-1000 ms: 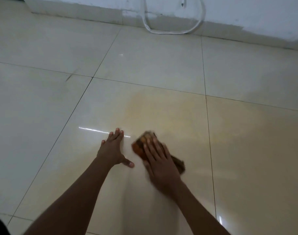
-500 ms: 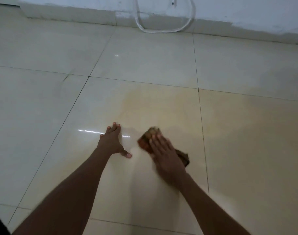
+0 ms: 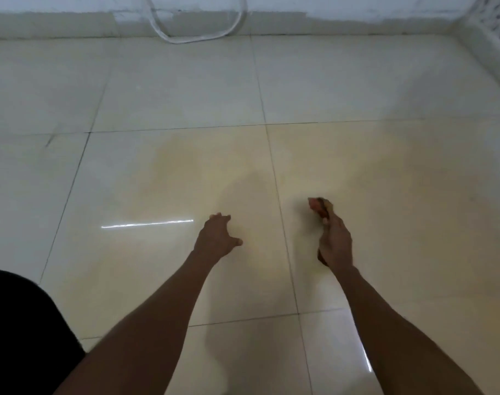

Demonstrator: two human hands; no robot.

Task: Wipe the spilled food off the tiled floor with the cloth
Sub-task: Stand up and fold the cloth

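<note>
My right hand (image 3: pixel 335 243) grips a small brown-orange cloth (image 3: pixel 319 207), whose bunched end sticks out past my fingers just right of a grout line. My left hand (image 3: pixel 218 238) rests on the cream tiled floor (image 3: pixel 157 275) with fingers spread and thumb out, holding nothing. A faint yellowish smear (image 3: pixel 214 163) of spilled food spreads across the tiles beyond both hands and further to the right.
A white cable loop (image 3: pixel 197 38) lies against the grey skirting and wall at the back. A white patterned object (image 3: pixel 496 27) stands in the far right corner. Dark clothing (image 3: pixel 18 332) fills the lower left. Bright light streaks reflect off the glossy tiles.
My right hand has carried the cloth to the right, across the grout line, and its palm no longer lies flat on it. The view has shifted rightward; my left hand stays planted.
</note>
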